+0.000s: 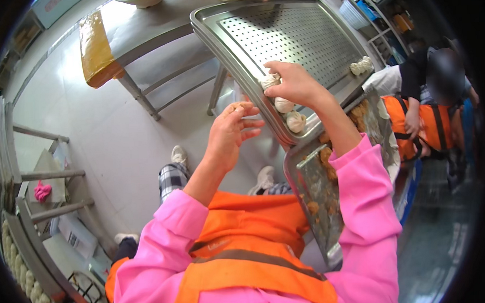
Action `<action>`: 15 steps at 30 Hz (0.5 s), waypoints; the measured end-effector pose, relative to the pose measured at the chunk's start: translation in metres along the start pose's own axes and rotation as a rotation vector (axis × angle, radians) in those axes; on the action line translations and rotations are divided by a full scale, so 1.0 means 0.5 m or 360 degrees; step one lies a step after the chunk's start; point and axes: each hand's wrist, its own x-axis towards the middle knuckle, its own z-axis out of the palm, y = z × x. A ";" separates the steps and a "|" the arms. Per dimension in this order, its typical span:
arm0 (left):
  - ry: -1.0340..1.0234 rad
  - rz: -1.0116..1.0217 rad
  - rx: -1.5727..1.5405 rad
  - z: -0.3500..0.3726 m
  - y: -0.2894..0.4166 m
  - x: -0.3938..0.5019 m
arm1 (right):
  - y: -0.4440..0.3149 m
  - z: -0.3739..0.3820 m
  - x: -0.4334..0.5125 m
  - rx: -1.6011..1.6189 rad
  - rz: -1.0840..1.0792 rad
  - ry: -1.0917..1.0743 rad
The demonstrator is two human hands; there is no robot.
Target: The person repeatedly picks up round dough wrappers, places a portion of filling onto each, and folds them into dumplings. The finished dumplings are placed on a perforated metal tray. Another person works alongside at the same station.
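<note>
My right hand (298, 85) has its thumb and fingers around a pleated white bun (270, 81) at the near left edge of a perforated steel tray (278, 32). Two more pleated buns, a middle one (284, 104) and a lower one (296, 121), sit in line below it along that edge. Off the tray's left side, above the floor, is my left hand (229, 136), its lower fingers spread. Tan-brown filling (240, 106) shows at its thumb and index finger; whether that is a held lump or a smear is unclear.
A second steel tray (319, 197) with brown filling scraps (328, 164) lies beneath my right forearm. More buns (361, 66) line the perforated tray's far right corner. A steel table (151, 25) with a taped corner stands ahead. At right sits another person (421, 119) in an orange apron.
</note>
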 end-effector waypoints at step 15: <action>0.0028 -0.0057 -0.0038 -0.016 -0.016 -0.052 | 0.029 -0.004 -0.084 -0.0084 0.0224 -0.0056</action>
